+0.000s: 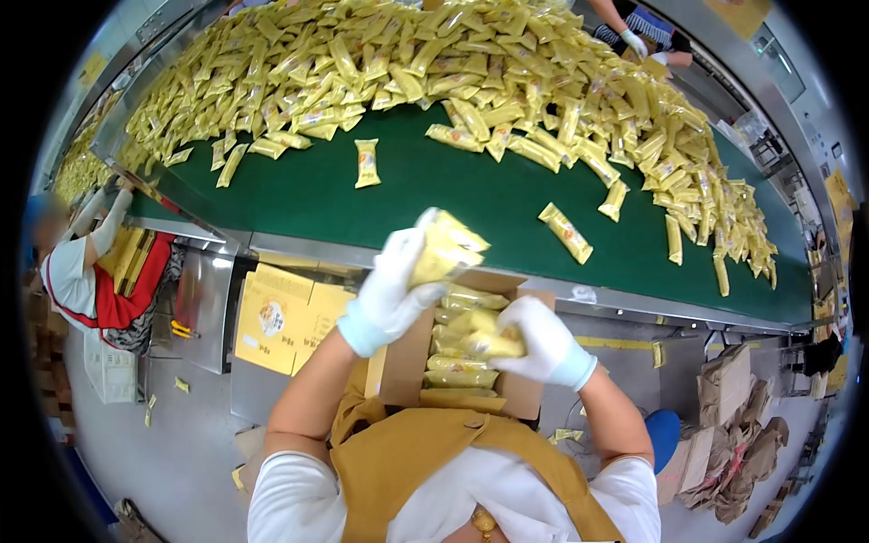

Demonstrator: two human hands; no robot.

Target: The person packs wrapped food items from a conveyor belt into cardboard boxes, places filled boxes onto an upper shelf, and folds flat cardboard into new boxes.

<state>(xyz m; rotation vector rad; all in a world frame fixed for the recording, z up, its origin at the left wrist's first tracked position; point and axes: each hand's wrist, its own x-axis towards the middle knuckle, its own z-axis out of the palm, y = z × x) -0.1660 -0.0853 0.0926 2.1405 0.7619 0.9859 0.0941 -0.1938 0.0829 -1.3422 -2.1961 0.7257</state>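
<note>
My left hand [387, 291], in a white glove, is closed around a couple of yellow snack packets [445, 246] above the left side of an open cardboard box [400, 369]. The gloved right hand [541, 346] grips another yellow packet [493, 342] over the box's right side, partly smeared by motion. Inside the box lie several packets [457, 376] stacked crosswise; the lower layers are hidden. The box stands against my apron [434, 452], just below the edge of the green conveyor belt [308, 195].
A large heap of yellow packets [407, 54] covers the belt's far side, with single packets [566, 233] nearer me. Flat yellow cartons [285, 317] lie at left. Co-workers are at the left [90, 262] and far right [638, 36]. Brown paper sacks [733, 434] sit on the floor.
</note>
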